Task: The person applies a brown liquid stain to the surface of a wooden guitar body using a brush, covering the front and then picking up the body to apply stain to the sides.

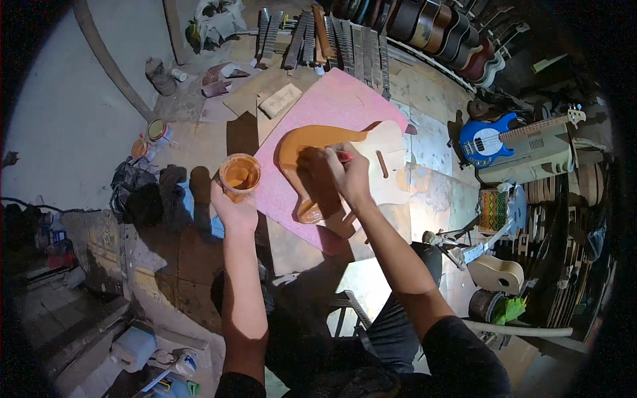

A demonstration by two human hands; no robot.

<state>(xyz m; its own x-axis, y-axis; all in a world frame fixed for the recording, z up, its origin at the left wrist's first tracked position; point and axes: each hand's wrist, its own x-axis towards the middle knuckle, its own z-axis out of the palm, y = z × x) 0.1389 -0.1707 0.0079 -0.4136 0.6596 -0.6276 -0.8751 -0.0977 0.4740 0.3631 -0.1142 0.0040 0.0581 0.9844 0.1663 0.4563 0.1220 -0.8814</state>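
A solid electric guitar body [295, 147] lies flat on a pink sheet [348, 93]. Its left portion is coated glossy orange-brown, while the right side is bare pale wood with a dark slot. My right hand [352, 176] is over the body near the boundary of the coating, fingers closed around a small tool with a red part [344, 156]; its working end is hidden by the hand and shadow. Left of the sheet, my left hand [236, 212] grips a round tub [224, 166] from below, tilted so its orange-brown contents show.
Beyond the sheet lie a pale block [280, 101] and several metal files or rasps [308, 40]. Left on the table are an open tin [158, 131] and dark cloths [174, 192]. A blue bass guitar [490, 139] stands at right, below a row of hanging guitars [434, 30].
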